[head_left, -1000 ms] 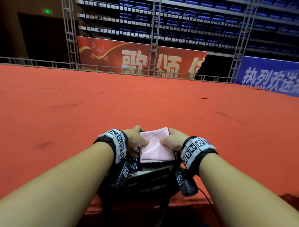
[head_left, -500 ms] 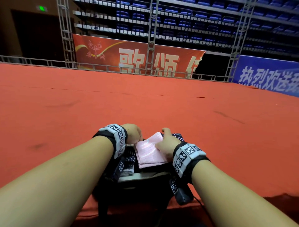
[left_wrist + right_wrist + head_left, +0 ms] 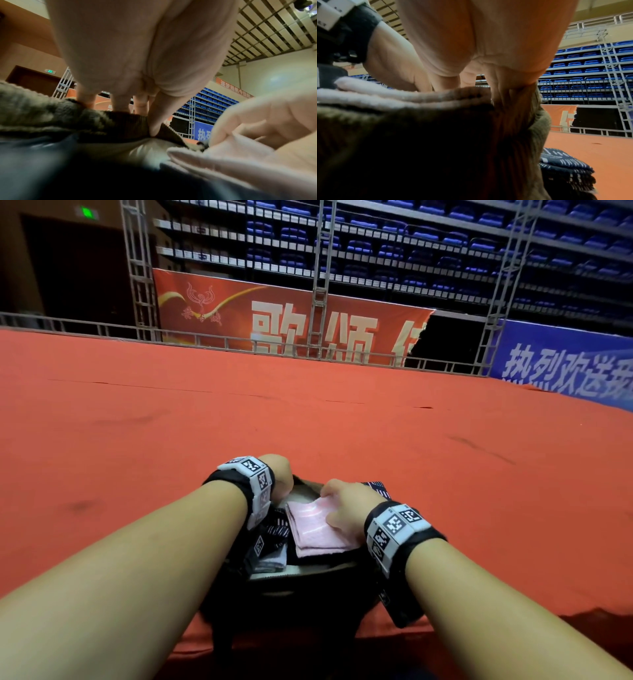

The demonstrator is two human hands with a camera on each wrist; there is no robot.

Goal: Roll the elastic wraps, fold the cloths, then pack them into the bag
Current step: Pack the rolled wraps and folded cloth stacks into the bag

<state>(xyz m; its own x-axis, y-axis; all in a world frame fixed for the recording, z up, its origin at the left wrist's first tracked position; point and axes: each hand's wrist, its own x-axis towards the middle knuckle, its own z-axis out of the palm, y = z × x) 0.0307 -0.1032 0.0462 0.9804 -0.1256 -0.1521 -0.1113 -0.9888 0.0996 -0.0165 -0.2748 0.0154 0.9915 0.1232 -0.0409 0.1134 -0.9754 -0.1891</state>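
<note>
At the near edge of the red table [image 3: 137, 440] stands the dark bag [image 3: 308, 580], mouth open. The left hand [image 3: 277, 474] is at the far left side of the mouth; from the wrist view its fingers [image 3: 120, 102] hook over the outside of the ribbed olive rim [image 3: 126, 121] while the thumb [image 3: 154, 121] presses down inside, so it grasps the rim and holds it apart. Below that wrist, inside the bag, lies something dark with white marks [image 3: 274, 530], too blurred to name.

In the middle of the opening sits the folded pink cloth [image 3: 318, 529], lying flat on top of what is already in the bag, partly below the rim. The right hand [image 3: 346, 508] covers the cloth's right side, fingers bent down over its far edge. In the right wrist view those fingers [image 3: 498, 86] go down between the pink layers [image 3: 385, 93] and the bag's olive wall [image 3: 539, 121], so the hand appears to grip the cloth from above, though the fingertips are hidden.

Just right of the bag, on the table, lies a stack of folded navy cloth [image 3: 565, 167] with white dashes, touching or nearly touching the bag's side.
</note>
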